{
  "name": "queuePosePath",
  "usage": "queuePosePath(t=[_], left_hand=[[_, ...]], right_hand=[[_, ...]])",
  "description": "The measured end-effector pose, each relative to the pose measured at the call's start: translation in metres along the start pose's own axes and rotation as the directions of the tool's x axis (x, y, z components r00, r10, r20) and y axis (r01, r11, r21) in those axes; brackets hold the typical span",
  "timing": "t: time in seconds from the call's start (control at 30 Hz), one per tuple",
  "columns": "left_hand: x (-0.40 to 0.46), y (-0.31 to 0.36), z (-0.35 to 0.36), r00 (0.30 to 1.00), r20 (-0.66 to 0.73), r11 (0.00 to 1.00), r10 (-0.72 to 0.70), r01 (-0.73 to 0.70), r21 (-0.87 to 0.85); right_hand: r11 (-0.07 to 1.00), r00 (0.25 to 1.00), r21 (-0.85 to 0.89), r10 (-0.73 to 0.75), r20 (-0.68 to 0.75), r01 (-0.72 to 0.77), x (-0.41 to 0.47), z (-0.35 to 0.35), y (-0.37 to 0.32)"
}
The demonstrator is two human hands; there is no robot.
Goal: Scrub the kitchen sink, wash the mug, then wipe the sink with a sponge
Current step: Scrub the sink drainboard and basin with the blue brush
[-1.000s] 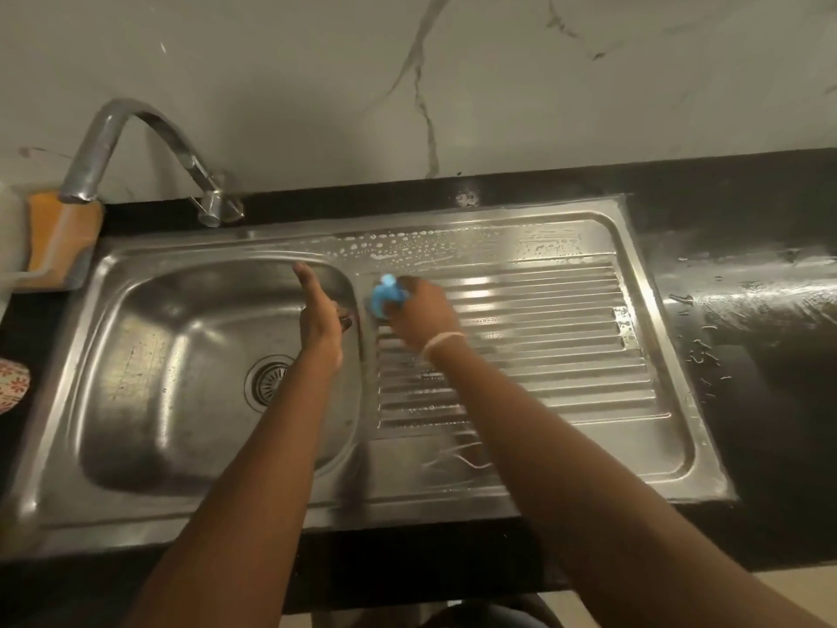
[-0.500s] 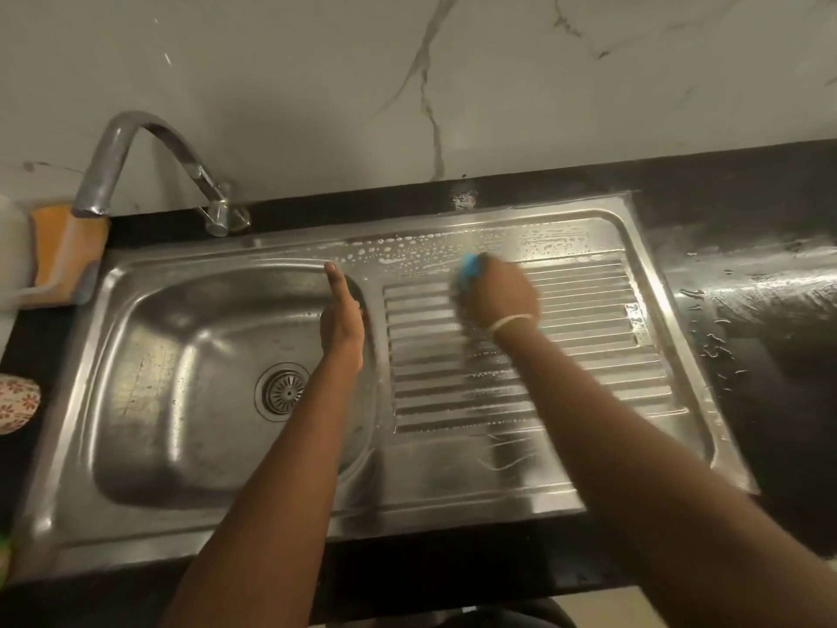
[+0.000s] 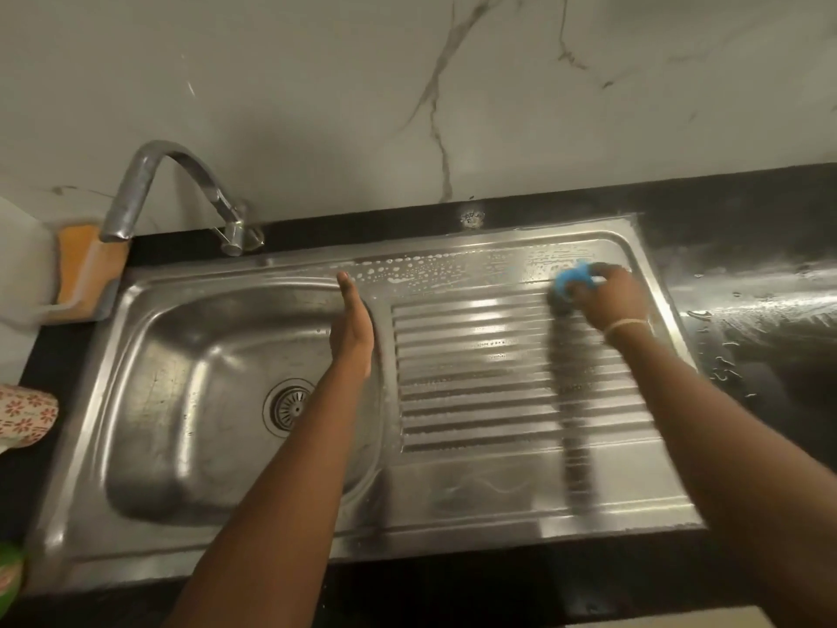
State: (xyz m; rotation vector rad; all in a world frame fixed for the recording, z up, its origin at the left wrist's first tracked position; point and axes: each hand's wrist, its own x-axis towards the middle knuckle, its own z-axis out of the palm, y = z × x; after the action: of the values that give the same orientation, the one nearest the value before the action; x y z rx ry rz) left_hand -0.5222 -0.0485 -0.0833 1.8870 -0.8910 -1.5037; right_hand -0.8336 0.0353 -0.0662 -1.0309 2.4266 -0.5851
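The steel sink (image 3: 149, 401) has a basin on the left and a ribbed drainboard (image 3: 489, 383) on the right. My right hand (image 3: 609, 299) grips a blue sponge (image 3: 571, 278) and presses it on the drainboard's far right corner. Soap suds dot the strip behind the ribs. My left hand (image 3: 352, 324) rests flat and edge-on along the ridge between basin and drainboard, fingers straight, holding nothing. A mug with a red flower pattern (image 3: 25, 414) shows partly at the left edge.
A curved metal tap (image 3: 149, 183) arches over the basin's back left. An orange sponge (image 3: 84, 269) lies behind the sink's left corner. The black counter (image 3: 761, 310) to the right is wet. A green object (image 3: 9, 577) peeks in at bottom left.
My right hand has swept the blue sponge rightward across the drainboard, from near the basin ridge to its far right corner. My left hand stays on the ridge.
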Motion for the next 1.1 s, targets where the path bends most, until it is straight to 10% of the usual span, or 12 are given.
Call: queuePosePath(t=[0.17, 0.4, 0.57, 1.1], left_hand=[[0.000, -0.002, -0.008, 0.999, 0.033, 0.999, 0.003, -0.004, 0.047], [-0.004, -0.006, -0.012, 0.997, 0.065, 0.991, -0.042, 0.050, -0.121], [0.007, -0.020, -0.014, 0.996, 0.026, 0.975, -0.085, 0.089, -0.205], [-0.030, -0.009, 0.019, 0.990, -0.086, 0.939, 0.111, -0.076, 0.334]], right_hand=[[0.909, 0.990, -0.418, -0.065, -0.124, 0.007, 0.026, -0.002, 0.000], [0.930, 0.900, -0.011, -0.352, 0.256, 0.367, -0.067, 0.141, -0.164], [0.934, 0.802, 0.141, -0.353, 0.482, 0.327, -0.087, 0.160, -0.174], [0.998, 0.997, -0.034, 0.055, -0.057, -0.057, 0.021, -0.039, 0.055]])
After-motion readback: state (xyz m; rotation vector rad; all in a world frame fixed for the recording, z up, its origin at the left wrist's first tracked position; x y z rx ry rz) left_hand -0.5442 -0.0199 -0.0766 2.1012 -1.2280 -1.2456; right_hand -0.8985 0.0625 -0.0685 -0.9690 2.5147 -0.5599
